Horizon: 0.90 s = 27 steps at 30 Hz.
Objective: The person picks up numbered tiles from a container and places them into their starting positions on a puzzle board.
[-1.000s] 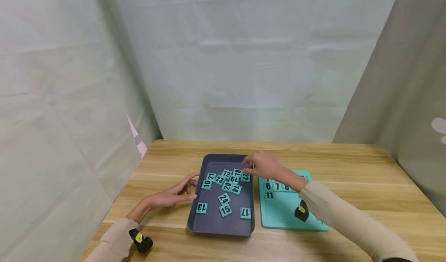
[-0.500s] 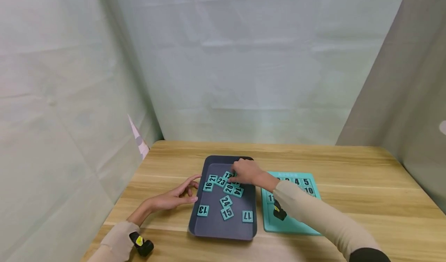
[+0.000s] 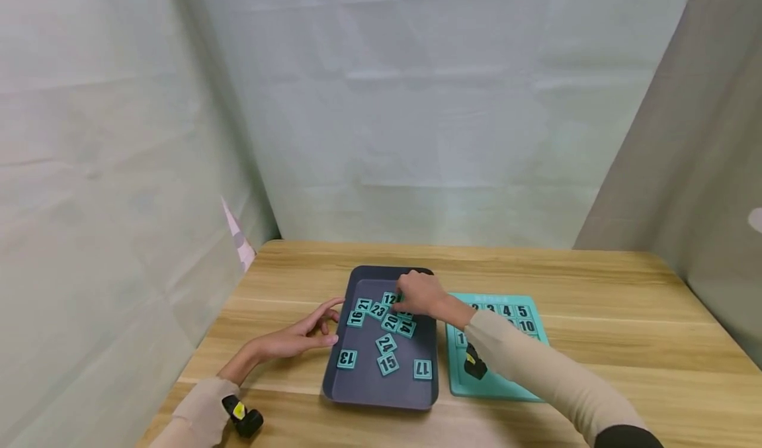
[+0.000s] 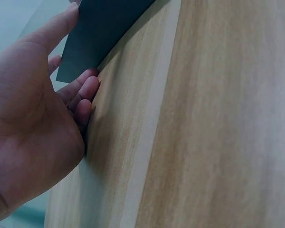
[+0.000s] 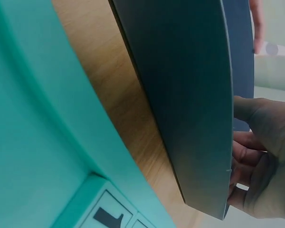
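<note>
Numbered teal tiles [image 3: 387, 364] lie scattered in a dark shallow tray [image 3: 375, 393], face up, several of them bunched toward its far half. My right hand [image 3: 419, 294] reaches over the tray's far right, its fingers bent down among the bunched tiles and covering some of them. The tray's wall [image 5: 180, 95] hides those fingertips in the right wrist view, so I cannot tell whether they pinch a tile. My left hand [image 3: 292, 339] rests against the tray's left side, thumb [image 4: 54, 28] at the wall and fingers loosely bent beside it.
To the right of the tray lies a teal number board [image 3: 464, 383], with rows of numbered tiles at its far end, partly under my right forearm. Both sit on a wooden table [image 3: 613, 329]. Pale cloth [image 3: 452, 117] hangs behind and at both sides.
My right hand has moved left and a little down from the tray's far right edge onto the bunched tiles, then stayed there. My left hand has kept its place at the tray's side.
</note>
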Motion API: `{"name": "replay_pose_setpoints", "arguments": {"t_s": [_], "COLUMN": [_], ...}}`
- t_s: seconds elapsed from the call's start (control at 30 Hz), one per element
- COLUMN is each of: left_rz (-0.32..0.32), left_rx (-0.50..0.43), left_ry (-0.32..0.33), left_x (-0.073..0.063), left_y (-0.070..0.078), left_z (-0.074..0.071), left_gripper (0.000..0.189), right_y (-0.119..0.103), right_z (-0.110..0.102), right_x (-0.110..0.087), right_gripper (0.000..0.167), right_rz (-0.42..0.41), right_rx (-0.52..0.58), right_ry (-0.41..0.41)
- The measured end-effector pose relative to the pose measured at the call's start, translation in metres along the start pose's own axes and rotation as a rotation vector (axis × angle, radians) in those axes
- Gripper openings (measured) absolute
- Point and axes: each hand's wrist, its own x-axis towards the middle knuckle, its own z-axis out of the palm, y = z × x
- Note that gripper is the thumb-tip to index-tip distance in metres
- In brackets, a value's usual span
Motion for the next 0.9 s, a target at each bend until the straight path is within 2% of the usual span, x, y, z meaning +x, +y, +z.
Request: {"name": "replay_pose_setpoints", "arguments": {"t_s": [0.23, 0.37, 0.6, 0.9], "left_rz": [-0.005, 0.002, 0.010, 0.020], "left_rx": [0.020, 0.021, 0.017, 0.026], "left_ry": [0.005, 0.001, -0.010, -0.008], "left_x": [0.001, 0.003, 0.008, 0.012], "left_y": [0.000, -0.001, -0.001, 0.000], "left_z": [-0.003, -0.004, -0.004, -0.006], "left_gripper": [0.073, 0.073, 0.073, 0.074], "right_y": [0.002, 0.002, 0.012, 0.045], "right_z": [-0.009, -0.021, -0.042, -0.064], "right_x": [-0.003, -0.013, -0.049, -0.095], "right_gripper": [0.030, 0.033, 0.033, 0.031], "right_rz": [-0.030, -0.053, -0.056, 0.014], "right_rx": [0.000, 0.036, 0.112, 0.087], "right_ry": [0.025, 0.043, 0.052, 0.115]}}
